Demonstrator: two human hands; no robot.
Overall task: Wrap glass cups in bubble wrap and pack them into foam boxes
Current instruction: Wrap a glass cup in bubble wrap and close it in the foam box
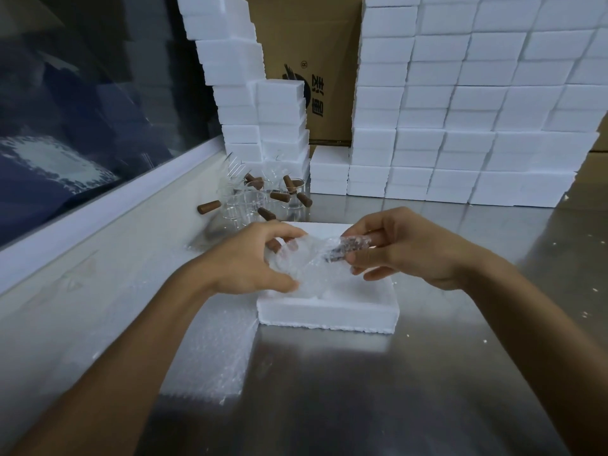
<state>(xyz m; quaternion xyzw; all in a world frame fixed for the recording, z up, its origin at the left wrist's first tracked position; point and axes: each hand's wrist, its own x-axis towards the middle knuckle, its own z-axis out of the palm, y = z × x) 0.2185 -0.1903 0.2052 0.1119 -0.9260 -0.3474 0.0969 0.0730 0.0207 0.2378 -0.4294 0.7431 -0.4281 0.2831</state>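
1. The left hand (pixel 253 261) curls around the cup (pixel 296 261) swathed in bubble wrap (pixel 307 258).
2. The right hand (pixel 404 245) pinches its wrapped handle (pixel 345 250).
3. Both hover over the open foam box (pixel 329 311) on the tabletop (pixel 362 390).

A brushed steel table (pixel 427 373) fills the lower part of the view, its surface reflecting soft, dim light and dotted with small white crumbs. Along its left edge runs a pale ledge (pixel 98 222), and above that a dark window (pixel 82 93) shows blurred bluish reflections. At the back, behind the table, a brown cardboard carton (pixel 306 44) stands upright, printed with a dark logo and characters. The lighting is muted and even, with no strong shadows
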